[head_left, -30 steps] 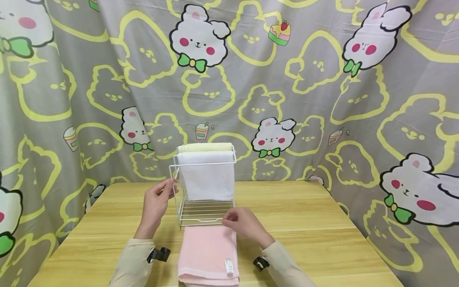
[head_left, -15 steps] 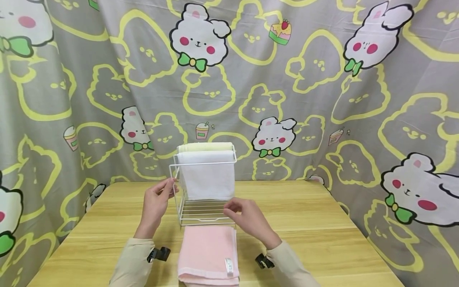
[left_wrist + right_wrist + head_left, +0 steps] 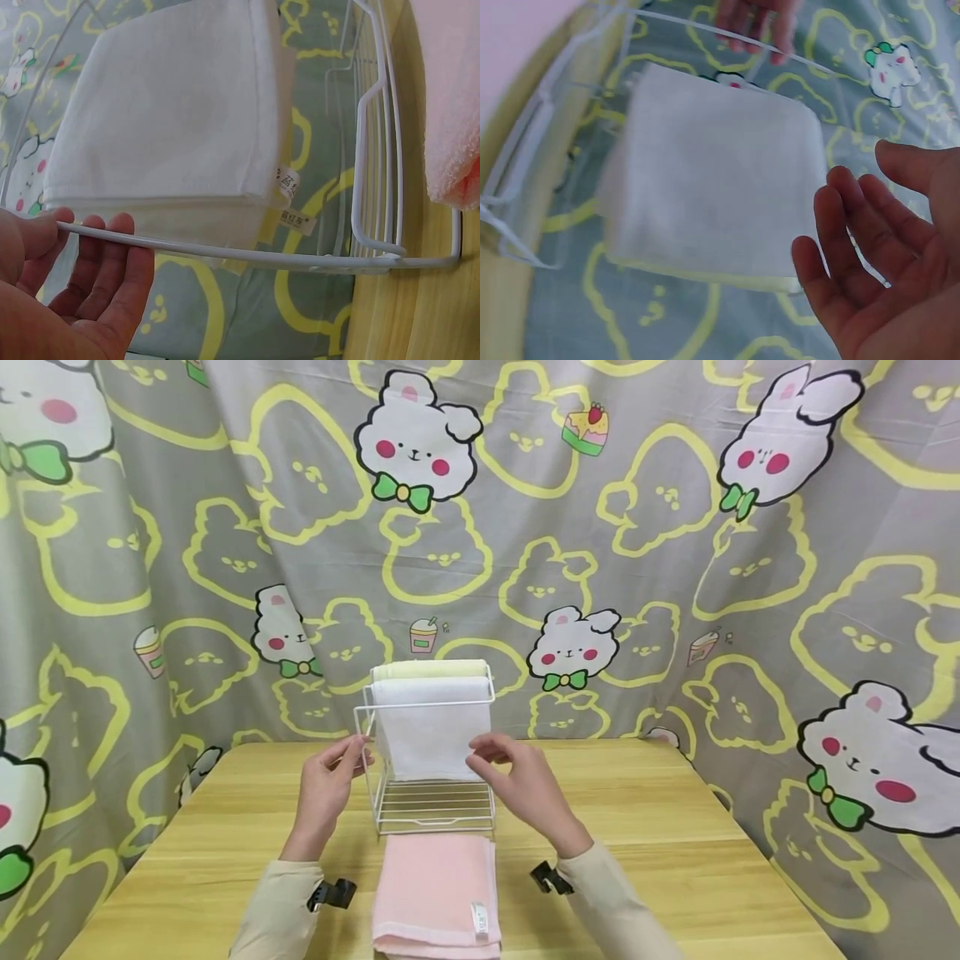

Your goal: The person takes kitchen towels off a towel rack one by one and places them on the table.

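Observation:
My left hand (image 3: 327, 781) pinches the left upright of a white wire rack (image 3: 420, 703) between thumb and fingers; the left wrist view shows the thumb on one side of the wire (image 3: 225, 253). A folded white towel (image 3: 435, 739) hangs over a bar of the rack, and a pale yellow towel (image 3: 431, 669) hangs behind it. Beside the rack's right side is my right hand (image 3: 534, 785), fingers loosely bent and thumb apart from them (image 3: 885, 247). A folded pink towel (image 3: 435, 885) with a small white label lies on the table in front of the rack.
The rack stands on a wooden table (image 3: 637, 835), its wire shelf low down behind the pink towel. A grey curtain (image 3: 480, 552) with cartoon animals hangs around the table's back and sides. Each wrist wears a black strap device (image 3: 332, 893).
My right hand has moved up and away from the pink towel's far edge, along the rack's right side, its fingers spreading. The left hand, rack and towels stay in place.

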Demonstrator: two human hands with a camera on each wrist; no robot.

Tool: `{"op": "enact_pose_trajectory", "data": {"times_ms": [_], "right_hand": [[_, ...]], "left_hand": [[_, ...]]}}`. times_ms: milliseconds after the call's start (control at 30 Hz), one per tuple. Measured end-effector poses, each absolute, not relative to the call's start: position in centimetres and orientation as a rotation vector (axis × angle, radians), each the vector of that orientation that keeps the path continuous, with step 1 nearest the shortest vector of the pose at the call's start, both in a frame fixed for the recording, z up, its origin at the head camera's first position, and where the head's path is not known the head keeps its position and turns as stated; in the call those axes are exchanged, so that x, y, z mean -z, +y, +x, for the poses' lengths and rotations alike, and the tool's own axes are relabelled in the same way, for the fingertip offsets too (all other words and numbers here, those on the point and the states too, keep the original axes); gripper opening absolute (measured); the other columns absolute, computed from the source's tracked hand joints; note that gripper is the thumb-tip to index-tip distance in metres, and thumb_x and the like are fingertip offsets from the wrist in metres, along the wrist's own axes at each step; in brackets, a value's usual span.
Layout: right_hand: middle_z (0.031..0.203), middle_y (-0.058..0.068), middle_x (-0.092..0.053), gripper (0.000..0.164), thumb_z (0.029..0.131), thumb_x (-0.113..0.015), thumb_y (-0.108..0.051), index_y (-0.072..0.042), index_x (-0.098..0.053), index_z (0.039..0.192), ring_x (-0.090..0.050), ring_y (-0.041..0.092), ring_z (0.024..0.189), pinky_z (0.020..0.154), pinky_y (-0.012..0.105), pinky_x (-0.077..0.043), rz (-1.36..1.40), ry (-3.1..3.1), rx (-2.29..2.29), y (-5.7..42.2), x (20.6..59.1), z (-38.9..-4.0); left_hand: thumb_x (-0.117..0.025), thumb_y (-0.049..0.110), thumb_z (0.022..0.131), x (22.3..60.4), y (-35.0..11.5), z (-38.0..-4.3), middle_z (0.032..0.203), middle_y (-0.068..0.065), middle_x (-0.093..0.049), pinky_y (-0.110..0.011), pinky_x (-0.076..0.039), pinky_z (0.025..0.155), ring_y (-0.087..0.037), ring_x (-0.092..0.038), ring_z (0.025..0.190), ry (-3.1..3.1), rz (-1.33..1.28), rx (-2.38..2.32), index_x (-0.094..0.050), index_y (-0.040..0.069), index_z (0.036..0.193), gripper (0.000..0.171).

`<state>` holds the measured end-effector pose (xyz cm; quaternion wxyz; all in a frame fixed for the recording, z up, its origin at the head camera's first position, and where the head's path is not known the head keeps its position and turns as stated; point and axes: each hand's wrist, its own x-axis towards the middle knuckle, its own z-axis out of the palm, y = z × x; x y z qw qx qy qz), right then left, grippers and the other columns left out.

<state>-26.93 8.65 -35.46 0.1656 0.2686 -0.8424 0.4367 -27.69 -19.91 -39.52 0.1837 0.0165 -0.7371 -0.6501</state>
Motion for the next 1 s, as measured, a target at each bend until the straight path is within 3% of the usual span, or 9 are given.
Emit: {"op": "enact_pose_trajectory", "data": {"times_ms": [400, 667, 1000], "right_hand": [[0.101, 0.001, -0.075, 0.023, 0.098, -0.072, -0.023, -0.005, -0.074, 0.111, -0.069, 0.013, 0.09, 0.085, 0.032, -0.06, 0.802, -2.258, -1.196, 8.7, 29.4, -29.2], [0.109, 0.001, -0.074, 0.022, 0.097, -0.073, -0.025, -0.011, -0.073, 0.115, -0.067, 0.015, 0.1, 0.091, 0.039, -0.059, 0.828, -2.243, -1.153, 7.7, 27.8, -31.2], [0.114, 0.004, -0.073, 0.029, 0.094, -0.077, -0.022, -0.011, -0.072, 0.121, -0.067, 0.019, 0.104, 0.09, 0.035, -0.059, 0.81, -2.335, -1.155, 5.8, 26.6, -34.4]], "left_hand": [[-0.059, 0.032, 0.105, 39.4, -19.8, -27.7, 0.09, 0.012, -0.069, -0.02, -0.06, 0.086, -0.008, -0.07, 0.091, -2.08, 0.055, 1.85, -0.068, -0.002, 0.128, 0.042], [-0.059, 0.031, 0.105, 39.4, -20.0, -27.6, 0.09, 0.012, -0.069, -0.022, -0.06, 0.087, -0.006, -0.07, 0.089, -2.066, 0.057, 1.868, -0.066, -0.005, 0.13, 0.044], [-0.06, 0.031, 0.105, 39.5, -19.9, -27.7, 0.09, 0.013, -0.069, -0.022, -0.06, 0.087, -0.007, -0.07, 0.09, -2.066, 0.058, 1.87, -0.067, -0.004, 0.129, 0.044]]}}
